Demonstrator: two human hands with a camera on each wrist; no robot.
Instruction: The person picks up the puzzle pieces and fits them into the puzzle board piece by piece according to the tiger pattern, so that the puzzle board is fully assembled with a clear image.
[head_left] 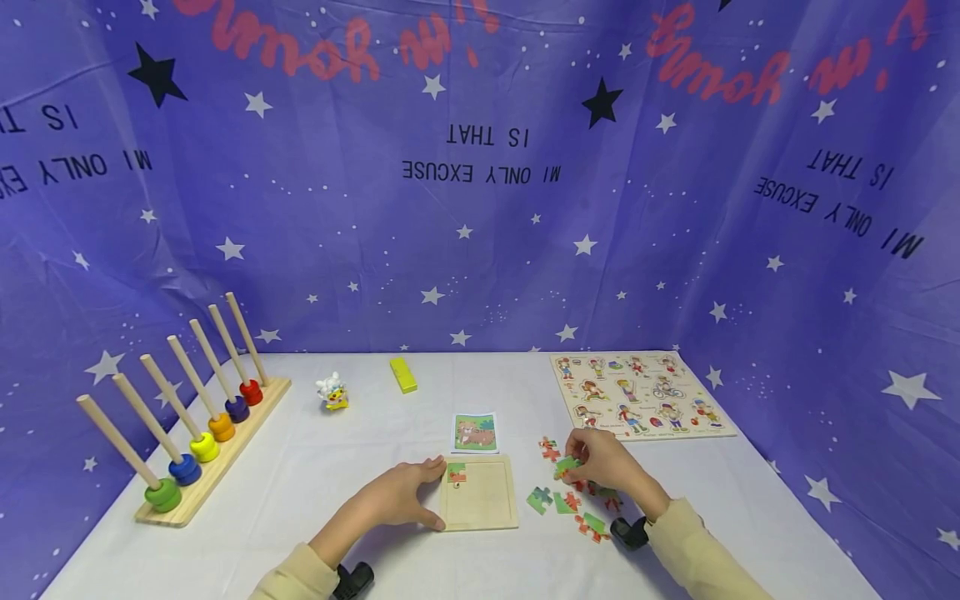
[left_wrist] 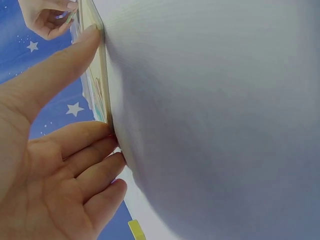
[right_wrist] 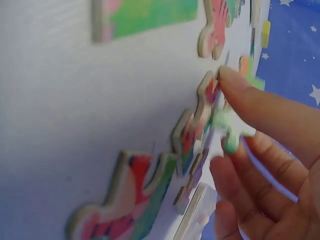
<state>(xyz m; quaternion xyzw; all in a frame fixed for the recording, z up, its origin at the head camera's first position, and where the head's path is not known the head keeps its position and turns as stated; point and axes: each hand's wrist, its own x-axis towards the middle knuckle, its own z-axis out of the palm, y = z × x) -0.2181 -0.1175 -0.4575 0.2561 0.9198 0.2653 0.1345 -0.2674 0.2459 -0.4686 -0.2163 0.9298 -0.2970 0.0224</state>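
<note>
My left hand [head_left: 401,496] touches the left side of a square wooden puzzle tray [head_left: 491,504], thumb near the front corner and fingers near the back one. In the left wrist view those fingers [left_wrist: 95,150] lie fairly straight along its edge. One green and red puzzle piece [head_left: 456,473] lies in the tray's far-left corner. Over a scatter of loose pieces, my right hand [head_left: 603,460] pinches a mostly green jigsaw piece [right_wrist: 227,127] between thumb and fingers. Several loose pieces [head_left: 540,499] lie about that hand; some are partly hidden beneath it.
Behind the tray lies a picture card [head_left: 475,433] with an animal on it. A larger picture board [head_left: 645,396] occupies the back right. On the left stands a wooden peg rack [head_left: 225,467] with coloured rings. A small toy figure [head_left: 332,392] and a yellow block [head_left: 403,375] sit farther back.
</note>
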